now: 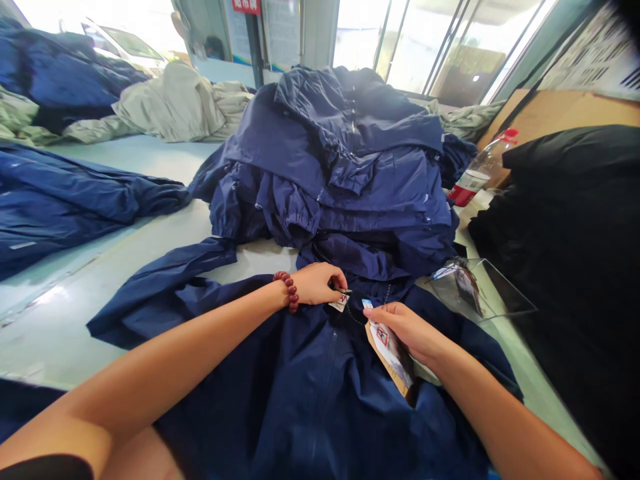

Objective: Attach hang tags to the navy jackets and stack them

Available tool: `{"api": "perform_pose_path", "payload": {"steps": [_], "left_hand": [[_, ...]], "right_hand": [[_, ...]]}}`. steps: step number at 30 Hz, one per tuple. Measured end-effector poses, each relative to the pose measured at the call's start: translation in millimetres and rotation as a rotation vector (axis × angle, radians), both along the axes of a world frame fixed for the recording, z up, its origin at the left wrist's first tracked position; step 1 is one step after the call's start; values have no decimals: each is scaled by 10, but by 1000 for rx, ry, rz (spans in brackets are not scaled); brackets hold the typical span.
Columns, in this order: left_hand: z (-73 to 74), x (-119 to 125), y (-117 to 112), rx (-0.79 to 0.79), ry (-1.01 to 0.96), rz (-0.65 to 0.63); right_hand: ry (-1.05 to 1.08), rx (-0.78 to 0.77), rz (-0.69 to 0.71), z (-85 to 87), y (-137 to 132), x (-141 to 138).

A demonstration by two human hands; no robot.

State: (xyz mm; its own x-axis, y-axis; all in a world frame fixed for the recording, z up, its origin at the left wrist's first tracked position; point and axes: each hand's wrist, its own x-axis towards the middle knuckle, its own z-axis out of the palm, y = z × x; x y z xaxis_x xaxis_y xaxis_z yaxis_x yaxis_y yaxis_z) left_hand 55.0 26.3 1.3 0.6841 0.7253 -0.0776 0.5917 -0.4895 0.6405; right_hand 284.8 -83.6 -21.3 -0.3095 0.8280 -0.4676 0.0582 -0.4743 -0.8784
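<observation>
Worktable, pale and glossy (30, 340), seen by a window. A long-sleeved navy fabric jacket (295, 400) lies spread across it in front of the worker, collar away from the body, sleeves out to both sides.

Left hand (317, 283), with a dark-red round-bead bracelet (287, 291) at the wrist, is at the collar. Fingers curled, thumb and forefinger in a narrow pinch by a small white neck label with a red mark (340, 303); cannot tell whether they grip the label or something thin beside it.

Right hand (407, 327), just beside, holds a bunch of white-and-tan card hang tags (387, 347) over the jacket's chest, thumb near a small blue-and-white tag (367, 305). A thin dark beaded cord (356, 319) shows between the hands.

Beyond the collar: heaped navy jackets (350, 147). To the right, a clear plastic tray (505, 293) with dark tags inside, near piled black cloth (565, 220).
</observation>
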Motion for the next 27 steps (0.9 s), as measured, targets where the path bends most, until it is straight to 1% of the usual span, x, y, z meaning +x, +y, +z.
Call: {"api": "perform_pose_path", "payload": {"steps": [4,8,11,15,20,24,27], "left_hand": [[51,3,-28,53,63,-22],[53,8,-41,84,85,-26],[34,7,-42,77,79,-27],[19,4,-49,53,51,17],[13,6,-48,51,41,17],[13,4,-23,31,15,-27],[11,-3,1,31,0,-74]], "right_hand": [[-8,0,-8,18,-1,0],[-8,-7,-5,28,-1,-8],[-5,-16,-25,2,1,-9],[27,-20,-81,-43,8,-21],[31,-23,-142,-19,23,-52],[10,-10,-149,20,29,-67],[-2,5,-152,16,33,-74]]}}
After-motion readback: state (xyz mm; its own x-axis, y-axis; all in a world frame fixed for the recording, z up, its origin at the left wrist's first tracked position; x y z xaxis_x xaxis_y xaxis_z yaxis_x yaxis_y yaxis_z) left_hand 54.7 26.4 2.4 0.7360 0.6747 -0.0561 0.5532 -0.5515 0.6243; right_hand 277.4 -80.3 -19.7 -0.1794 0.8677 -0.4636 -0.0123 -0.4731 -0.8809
